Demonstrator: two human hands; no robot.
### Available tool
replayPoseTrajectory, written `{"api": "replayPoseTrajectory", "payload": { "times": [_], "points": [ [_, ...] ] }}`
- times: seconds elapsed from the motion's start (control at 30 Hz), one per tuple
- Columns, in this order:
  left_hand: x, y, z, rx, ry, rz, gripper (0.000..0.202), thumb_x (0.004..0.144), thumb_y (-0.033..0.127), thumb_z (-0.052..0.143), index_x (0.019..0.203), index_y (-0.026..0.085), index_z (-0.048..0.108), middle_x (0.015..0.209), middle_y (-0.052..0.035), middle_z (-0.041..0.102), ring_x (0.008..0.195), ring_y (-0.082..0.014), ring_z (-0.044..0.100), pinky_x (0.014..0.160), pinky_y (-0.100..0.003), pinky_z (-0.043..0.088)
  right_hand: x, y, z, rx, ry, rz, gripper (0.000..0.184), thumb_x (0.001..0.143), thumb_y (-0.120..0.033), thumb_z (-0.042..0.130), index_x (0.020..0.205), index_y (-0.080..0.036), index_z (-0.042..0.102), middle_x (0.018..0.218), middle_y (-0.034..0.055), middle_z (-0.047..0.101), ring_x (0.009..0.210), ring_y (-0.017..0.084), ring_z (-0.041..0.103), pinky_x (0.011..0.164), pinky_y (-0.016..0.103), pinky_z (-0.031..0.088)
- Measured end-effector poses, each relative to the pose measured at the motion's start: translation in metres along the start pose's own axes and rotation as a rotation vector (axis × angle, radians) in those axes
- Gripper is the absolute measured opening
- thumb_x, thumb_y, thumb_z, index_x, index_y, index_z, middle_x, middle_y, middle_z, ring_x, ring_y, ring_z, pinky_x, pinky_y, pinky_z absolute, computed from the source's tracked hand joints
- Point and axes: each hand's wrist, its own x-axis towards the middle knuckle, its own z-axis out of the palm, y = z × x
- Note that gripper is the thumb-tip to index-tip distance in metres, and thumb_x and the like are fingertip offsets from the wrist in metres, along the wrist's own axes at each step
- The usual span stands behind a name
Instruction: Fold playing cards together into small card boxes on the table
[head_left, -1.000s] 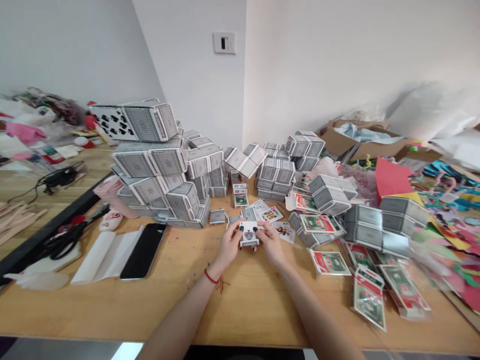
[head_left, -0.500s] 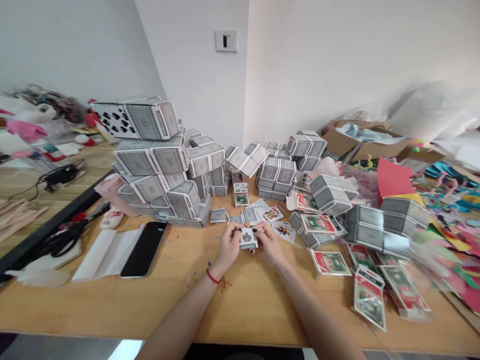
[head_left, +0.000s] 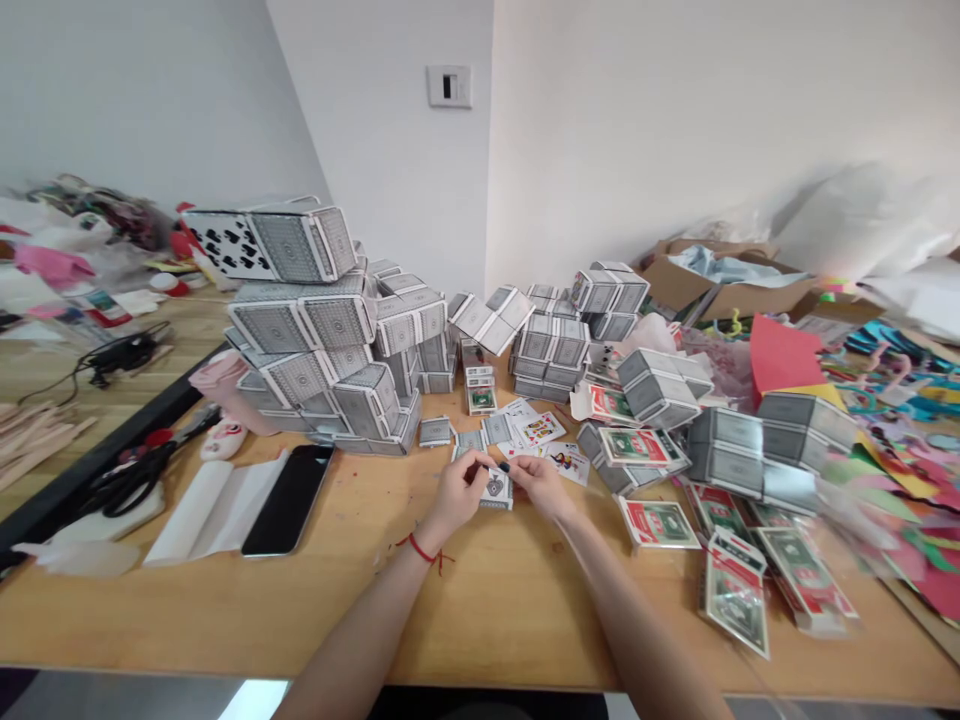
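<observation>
A white playing card [head_left: 496, 489] with an ace of spades design and a patterned strip along its near edge is in front of me. My left hand [head_left: 459, 492] has its fingers pinched together at the card's far left edge. Opposite it, my right hand [head_left: 537, 482] is closed, thumb and finger at the far edge; the fingers hide that edge. Just beyond lie folded grey-backed cards [head_left: 495, 430] and face-up king and queen cards [head_left: 541, 430]. Another small folded card [head_left: 435, 431] rests left of them.
Stacked blocks made of folded cards [head_left: 300, 320] rise at the left, with more card blocks [head_left: 551, 345] behind. Red-green card boxes [head_left: 660, 524] lie at the right. A black phone [head_left: 289, 500], white paper [head_left: 214, 510] and scissors [head_left: 146, 465] are on the left.
My fingers have shifted from the card's two sides to its far edge, closer together. The card now sits slightly nearer to me and more of its near part shows.
</observation>
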Motion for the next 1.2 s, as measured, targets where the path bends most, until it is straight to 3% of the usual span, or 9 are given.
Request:
{"api": "replayPoseTrajectory", "payload": {
  "times": [0.13, 0.3, 0.47, 0.67, 0.83, 1.03, 1.2],
  "points": [
    [0.002, -0.005, -0.001, -0.064, -0.028, -0.043, 0.023, 0.071, 0.019, 0.044, 0.088, 0.016, 0.058, 0.079, -0.0030, 0.060, 0.068, -0.0126, 0.053, 0.059, -0.022, 0.039, 0.001, 0.002, 0.000, -0.101, 0.077, -0.081, 0.032, 0.063, -0.048, 0.061, 0.064, -0.017, 0.056, 0.052, -0.0031, 0.053, 0.046, 0.010, 0.046, 0.047, 0.022, 0.039],
    [0.003, -0.014, 0.003, 0.026, 0.055, -0.066, 0.015, 0.068, 0.030, 0.054, 0.065, 0.015, 0.053, 0.058, 0.0026, 0.049, 0.055, -0.0095, 0.045, 0.052, -0.019, 0.034, -0.002, 0.000, 0.005, -0.232, 0.095, -0.194, 0.029, 0.070, -0.045, 0.055, 0.067, -0.016, 0.055, 0.056, -0.0018, 0.052, 0.050, 0.010, 0.047, 0.050, 0.022, 0.039],
    [0.005, -0.012, 0.007, -0.059, 0.128, -0.099, 0.012, 0.064, 0.026, 0.057, 0.064, 0.015, 0.052, 0.062, 0.0020, 0.052, 0.060, -0.0102, 0.047, 0.057, -0.020, 0.037, -0.006, -0.002, 0.010, -0.236, 0.038, -0.206, 0.026, 0.072, -0.043, 0.052, 0.076, -0.017, 0.055, 0.064, -0.0005, 0.055, 0.055, 0.012, 0.052, 0.054, 0.024, 0.044],
    [0.005, -0.005, 0.010, -0.269, 0.245, -0.252, 0.011, 0.055, 0.022, 0.060, 0.055, 0.014, 0.052, 0.053, 0.0045, 0.049, 0.051, -0.0073, 0.042, 0.050, -0.019, 0.031, -0.005, 0.001, 0.012, -0.332, 0.054, -0.280, 0.019, 0.077, -0.034, 0.046, 0.075, -0.017, 0.054, 0.064, -0.0008, 0.053, 0.058, 0.011, 0.050, 0.056, 0.024, 0.042],
    [0.006, -0.005, 0.009, -0.387, 0.198, -0.391, 0.017, 0.053, 0.028, 0.062, 0.056, 0.012, 0.056, 0.050, 0.0038, 0.050, 0.045, -0.0064, 0.041, 0.045, -0.019, 0.027, -0.002, 0.003, 0.007, -0.366, 0.078, -0.296, 0.018, 0.077, -0.032, 0.045, 0.071, -0.017, 0.054, 0.065, -0.0004, 0.054, 0.062, 0.012, 0.049, 0.060, 0.024, 0.040],
    [0.007, -0.009, 0.008, -0.323, 0.239, -0.316, 0.021, 0.058, 0.031, 0.059, 0.054, 0.012, 0.053, 0.049, 0.0045, 0.045, 0.046, -0.0057, 0.038, 0.045, -0.018, 0.027, -0.001, 0.003, 0.008, -0.305, 0.078, -0.264, 0.021, 0.074, -0.037, 0.049, 0.068, -0.017, 0.054, 0.064, -0.0005, 0.055, 0.061, 0.012, 0.051, 0.061, 0.025, 0.042],
    [0.010, -0.014, 0.007, -0.168, 0.371, -0.218, 0.021, 0.066, 0.032, 0.052, 0.057, 0.014, 0.049, 0.052, 0.0043, 0.046, 0.050, -0.0069, 0.041, 0.047, -0.018, 0.033, -0.002, 0.005, 0.015, -0.164, 0.086, -0.096, 0.031, 0.066, -0.046, 0.058, 0.076, -0.017, 0.052, 0.062, -0.0004, 0.058, 0.052, 0.013, 0.055, 0.051, 0.026, 0.046]
  ]
}}
